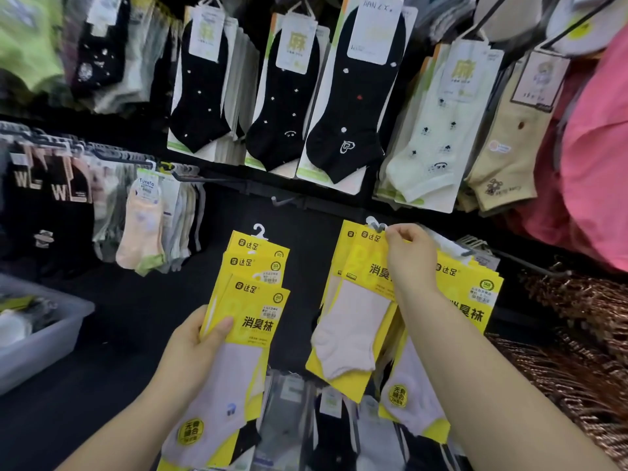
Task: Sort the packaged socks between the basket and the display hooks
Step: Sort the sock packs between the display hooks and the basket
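Observation:
My left hand grips a fanned stack of yellow sock packs with pale socks, low in the middle of the view, thumb across the front pack. My right hand pinches the top of another yellow sock pack by its white hanger, just under the black display wall. More yellow packs hang on a display hook right behind that hand. A bare hook sticks out above the space between my hands.
Black, cream and beige sock packs hang in a row above. Pastel socks and dark packs hang at left. A grey plastic basket sits at the lower left. Brown hangers pile at right, pink fabric above them.

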